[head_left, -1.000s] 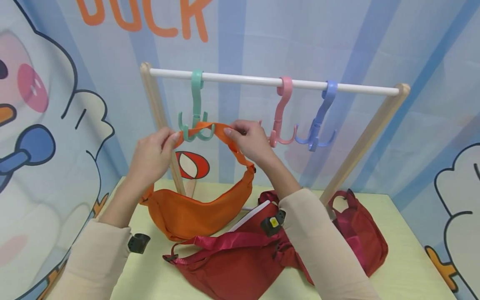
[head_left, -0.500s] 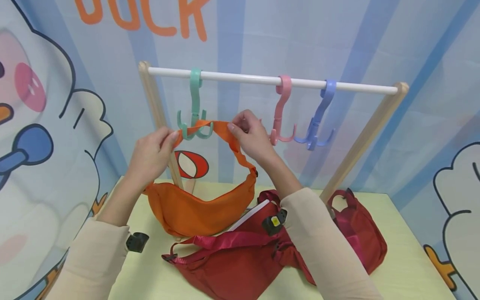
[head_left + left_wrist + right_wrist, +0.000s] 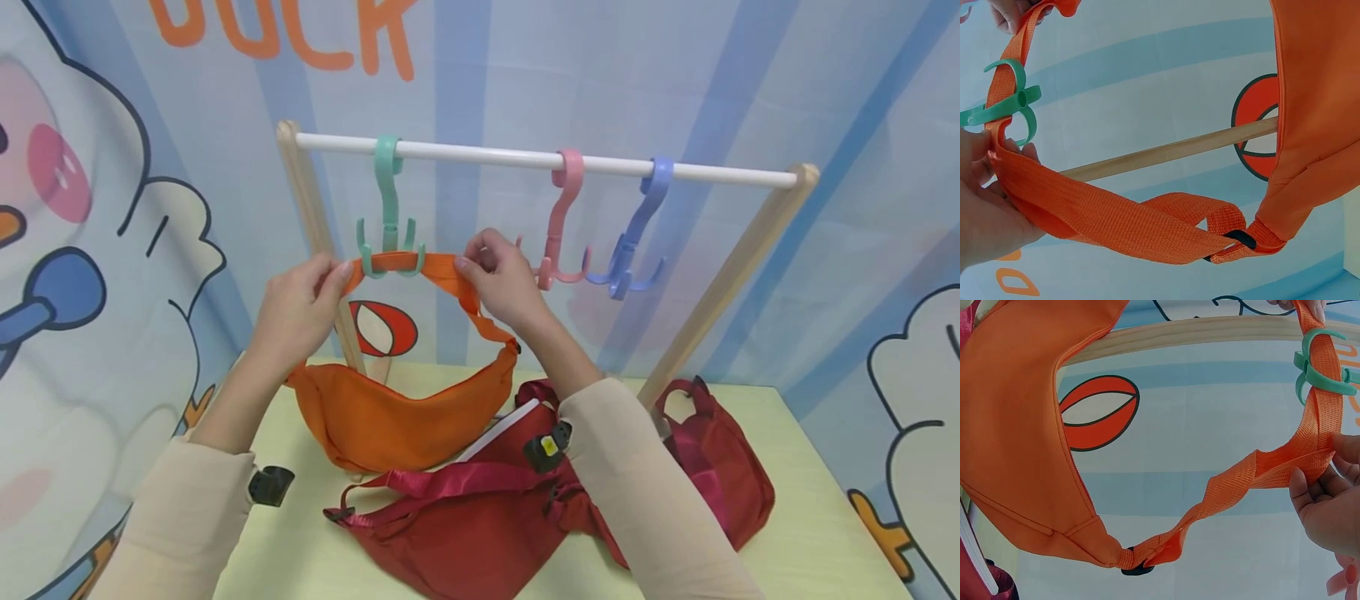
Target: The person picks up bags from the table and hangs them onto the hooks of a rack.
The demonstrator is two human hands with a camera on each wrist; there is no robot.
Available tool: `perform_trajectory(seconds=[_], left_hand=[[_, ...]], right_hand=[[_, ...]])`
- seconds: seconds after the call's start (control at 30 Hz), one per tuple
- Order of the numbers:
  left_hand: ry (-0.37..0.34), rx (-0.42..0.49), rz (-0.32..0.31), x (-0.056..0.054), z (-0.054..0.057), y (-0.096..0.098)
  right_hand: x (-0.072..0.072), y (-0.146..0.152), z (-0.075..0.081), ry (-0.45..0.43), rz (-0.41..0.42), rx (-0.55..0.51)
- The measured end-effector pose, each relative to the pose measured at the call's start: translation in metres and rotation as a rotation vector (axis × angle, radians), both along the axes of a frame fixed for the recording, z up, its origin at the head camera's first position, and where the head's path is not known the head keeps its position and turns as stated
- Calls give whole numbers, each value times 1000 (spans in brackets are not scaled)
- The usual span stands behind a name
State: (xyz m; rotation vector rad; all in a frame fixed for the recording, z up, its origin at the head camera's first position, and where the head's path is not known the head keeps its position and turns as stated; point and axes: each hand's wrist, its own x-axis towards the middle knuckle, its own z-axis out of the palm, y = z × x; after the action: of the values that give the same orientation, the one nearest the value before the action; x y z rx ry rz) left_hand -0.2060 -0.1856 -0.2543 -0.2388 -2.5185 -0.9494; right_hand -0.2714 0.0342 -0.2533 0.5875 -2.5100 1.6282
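1 left hand (image 3: pixel 300 312) and 1 right hand (image 3: pixel 504 279) make 2 hands. 1 green hook (image 3: pixel 387 179), 1 pink hook (image 3: pixel 555 233) and 1 blue hook (image 3: pixel 657 181) make 3 hooks. 1 white rail (image 3: pixel 480 155), 2 wooden posts (image 3: pixel 726 287), 1 orange bag (image 3: pixel 408 425), at least 2 red bags (image 3: pixel 465 542), 1 worktop (image 3: pixel 817 533).

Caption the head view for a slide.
Left hand and right hand pinch the orange strap at the green hook, orange bag below.

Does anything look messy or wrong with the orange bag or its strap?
A little: the orange strap looks twisted between the right hand and the black buckle, instead of lying flat. I see no rip in the orange bag.
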Motion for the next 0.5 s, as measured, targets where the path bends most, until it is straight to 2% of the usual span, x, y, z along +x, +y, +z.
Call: perform_trajectory(seconds=[0.27, 0.5], left_hand=[[-39, 36, -15, 1, -3, -1], [-34, 77, -29, 2, -9, -2]], right_hand=[[2, 5, -2, 15, 3, 46], [3, 11, -7, 42, 69, 36]])
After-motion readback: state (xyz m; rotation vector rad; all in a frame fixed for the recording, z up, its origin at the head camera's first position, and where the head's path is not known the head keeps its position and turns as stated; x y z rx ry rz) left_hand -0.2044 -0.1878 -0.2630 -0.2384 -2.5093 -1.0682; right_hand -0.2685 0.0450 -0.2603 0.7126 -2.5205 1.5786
